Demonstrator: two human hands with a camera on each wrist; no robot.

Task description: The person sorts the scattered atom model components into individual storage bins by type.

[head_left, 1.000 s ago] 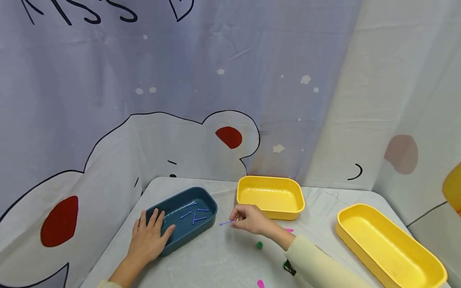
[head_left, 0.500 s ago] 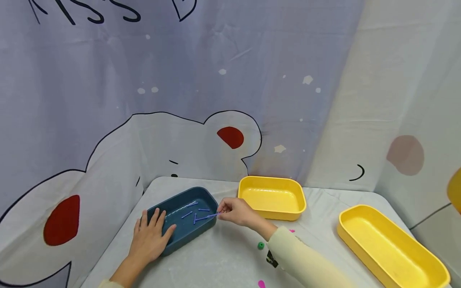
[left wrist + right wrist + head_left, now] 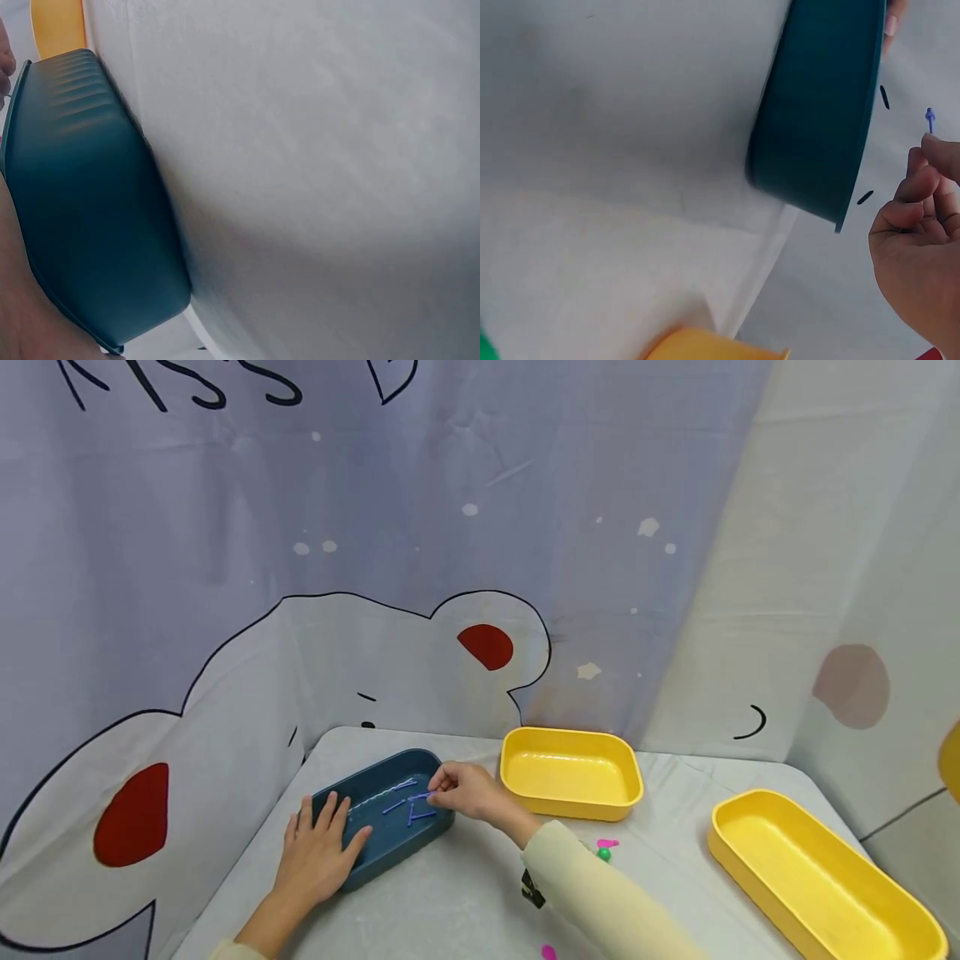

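Note:
My left hand (image 3: pixel 318 852) rests with spread fingers on the left end of a dark blue tray (image 3: pixel 397 858). Inside that tray lie several thin purple sticks (image 3: pixel 393 807). Over the tray's right end, my right hand (image 3: pixel 468 793) pinches one more purple stick (image 3: pixel 930 118) between thumb and fingertips. Its knobbed tip pokes out past the fingers in the right wrist view, above rim height. From the left wrist view I see mostly the tray's outer wall (image 3: pixel 97 187), with part of the left hand (image 3: pixel 22 300) at its rim.
A small yellow tray (image 3: pixel 573 806) stands behind my right arm, and a longer yellow tray (image 3: pixel 810 893) is at the right. A green bead (image 3: pixel 603 854) and a pink piece (image 3: pixel 607 843) lie by the sleeve. Another pink piece (image 3: pixel 549 952) is at the bottom edge.
My right hand has moved left with the purple stick, from the tabletop beside the dark blue tray to over its right end. My left hand stays on the tray.

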